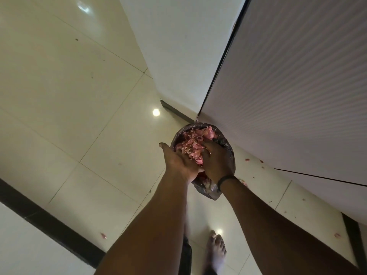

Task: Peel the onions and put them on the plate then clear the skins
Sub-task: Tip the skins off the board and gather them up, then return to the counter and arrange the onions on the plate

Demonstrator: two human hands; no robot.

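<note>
A heap of pink onion skins (192, 148) is held between my two hands above a small bin lined with a black bag (228, 150). My left hand (178, 162) cups the heap from the left, palm turned inward and thumb stretched upward. Against the right side of the heap lies my right hand (215, 162), its fingers curled into the skins; a dark band circles its wrist. More skins lie inside the bin (206, 132). No onions or plate are in view.
The bin stands on a glossy pale tiled floor (89, 116) against a white cabinet (288, 96). Loose skin scraps dot the floor, one at the left (103, 235) and others by the cabinet (247, 159). My bare foot (215, 249) is below.
</note>
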